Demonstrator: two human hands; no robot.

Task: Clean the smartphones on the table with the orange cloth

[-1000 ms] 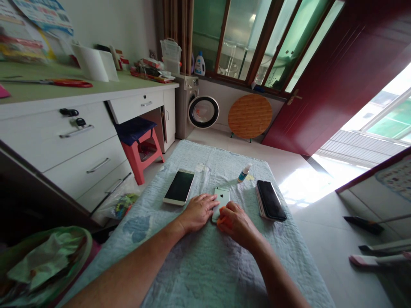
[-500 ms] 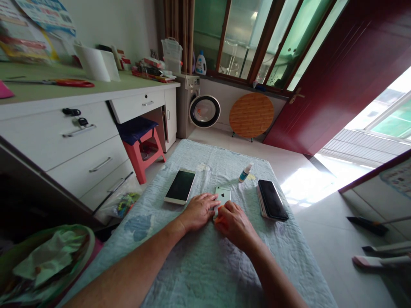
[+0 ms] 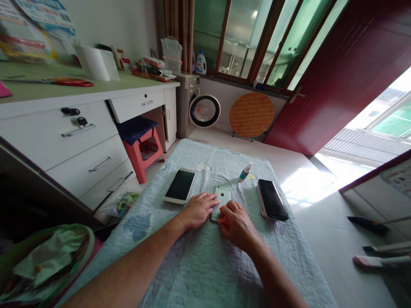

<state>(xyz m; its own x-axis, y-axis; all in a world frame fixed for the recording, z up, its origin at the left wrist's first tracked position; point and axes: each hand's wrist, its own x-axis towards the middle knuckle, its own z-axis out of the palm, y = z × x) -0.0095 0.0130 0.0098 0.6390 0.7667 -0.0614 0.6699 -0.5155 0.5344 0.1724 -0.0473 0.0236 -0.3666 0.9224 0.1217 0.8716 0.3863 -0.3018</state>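
Note:
A silver phone with an apple logo lies back side up on the cloth-covered table. Fingers stretched out, my left hand rests flat with its fingertips on the phone's left side. My right hand is closed around an orange cloth, pressed against the lower right part of the phone. Much of the cloth is hidden under the fingers. To the left lies a larger phone with a dark screen. A small spray bottle stands beyond my right hand, and a black phone in a case lies to the right.
The table wears a light blue quilted cloth. A red stool and a white desk stand to the left. At lower left is a waste bin. Behind are a washing machine with its door open and a round wooden tabletop.
My right hand has shifted slightly right with the orange cloth, showing more of the silver phone's lower edge. My left hand stays nearly in place.

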